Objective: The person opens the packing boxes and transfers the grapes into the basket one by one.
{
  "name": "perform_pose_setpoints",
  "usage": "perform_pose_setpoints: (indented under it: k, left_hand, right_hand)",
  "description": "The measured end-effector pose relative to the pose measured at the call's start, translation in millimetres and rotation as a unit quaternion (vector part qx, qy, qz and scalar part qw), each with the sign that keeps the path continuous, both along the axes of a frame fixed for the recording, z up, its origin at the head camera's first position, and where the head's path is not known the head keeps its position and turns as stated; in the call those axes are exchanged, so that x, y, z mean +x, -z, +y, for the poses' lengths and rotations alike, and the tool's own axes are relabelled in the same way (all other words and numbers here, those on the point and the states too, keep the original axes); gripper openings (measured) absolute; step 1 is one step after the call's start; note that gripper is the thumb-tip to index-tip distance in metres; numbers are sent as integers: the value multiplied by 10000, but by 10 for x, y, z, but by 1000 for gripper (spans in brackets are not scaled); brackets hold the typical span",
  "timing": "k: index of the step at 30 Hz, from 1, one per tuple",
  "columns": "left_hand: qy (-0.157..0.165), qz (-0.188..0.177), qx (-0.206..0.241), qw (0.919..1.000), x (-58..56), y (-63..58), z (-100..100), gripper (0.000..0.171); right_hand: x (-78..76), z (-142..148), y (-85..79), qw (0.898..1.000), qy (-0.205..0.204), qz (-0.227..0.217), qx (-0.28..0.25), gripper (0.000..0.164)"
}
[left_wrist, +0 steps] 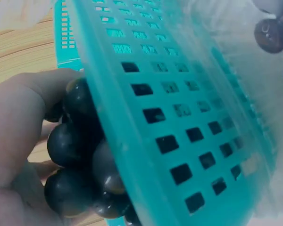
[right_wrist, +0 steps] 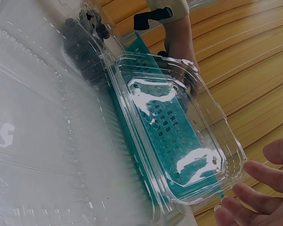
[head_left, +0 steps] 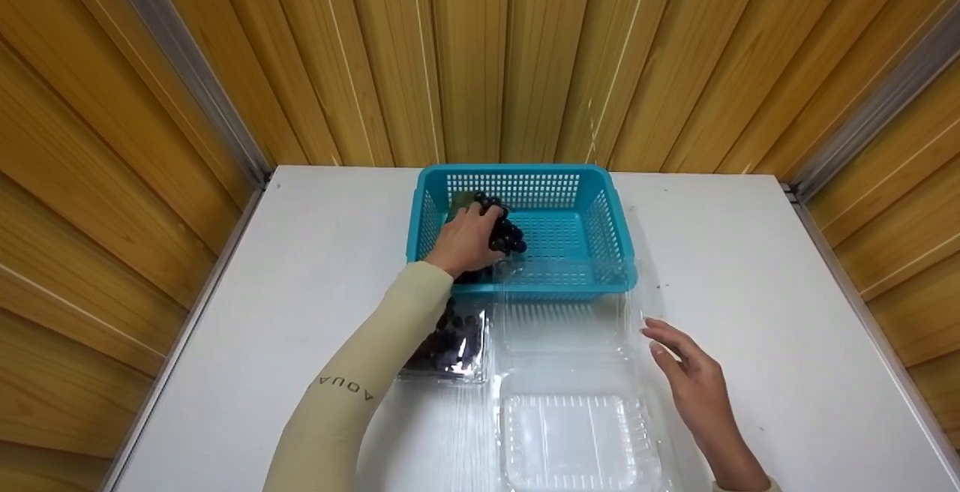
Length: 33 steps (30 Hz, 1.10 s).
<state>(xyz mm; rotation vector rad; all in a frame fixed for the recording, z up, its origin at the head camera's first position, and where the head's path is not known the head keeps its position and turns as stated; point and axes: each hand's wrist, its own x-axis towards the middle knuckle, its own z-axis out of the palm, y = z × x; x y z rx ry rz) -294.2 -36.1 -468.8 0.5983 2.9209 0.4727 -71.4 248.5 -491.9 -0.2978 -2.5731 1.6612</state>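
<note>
My left hand (head_left: 463,241) reaches into the teal plastic basket (head_left: 517,169) and grips a bunch of dark grapes (head_left: 508,237). In the left wrist view the round grapes (left_wrist: 68,143) sit in the curve of the fingers, close to the basket's perforated wall (left_wrist: 167,143). An open clear plastic clamshell (head_left: 574,443) lies in front of the basket, its raised lid (right_wrist: 210,117) overlapping the basket's near rim. My right hand (head_left: 694,383) hangs beside that lid with loosely bent fingers and holds nothing; in the right wrist view its fingertips are right at the lid's edge.
Left of the open clamshell, a second clear clamshell (head_left: 454,346) contains dark grapes, partly covered by my left sleeve (head_left: 360,372). Everything stands on a white table (head_left: 772,289). Wood-patterned panels (head_left: 525,57) rise behind it and at both sides.
</note>
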Motion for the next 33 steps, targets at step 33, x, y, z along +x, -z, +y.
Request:
perform_pose_setpoints:
  k: [33]
  left_hand:
    - [341,-509,-353,9975,165,-148,-148,60]
  right_hand:
    - [-68,-87,-8,9997,-212,-80,-31,33]
